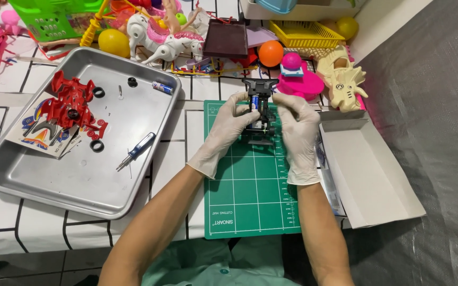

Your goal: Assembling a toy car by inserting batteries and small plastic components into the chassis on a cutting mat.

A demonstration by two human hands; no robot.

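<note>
Both gloved hands, left hand and right hand, are clamped on the half-built black plastic toy-car chassis, while its red plastic body shell and loose black rubber tyres lie unfitted in the grey metal tray.

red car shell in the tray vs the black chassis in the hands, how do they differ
The red car shell lies untouched in the metal tray, resting partly on a printed sheet; the black chassis is held above the green cutting mat by the left hand and right hand. The shell is bright red, the chassis black with a battery showing inside. Both look like parts of one small toy car.
</note>
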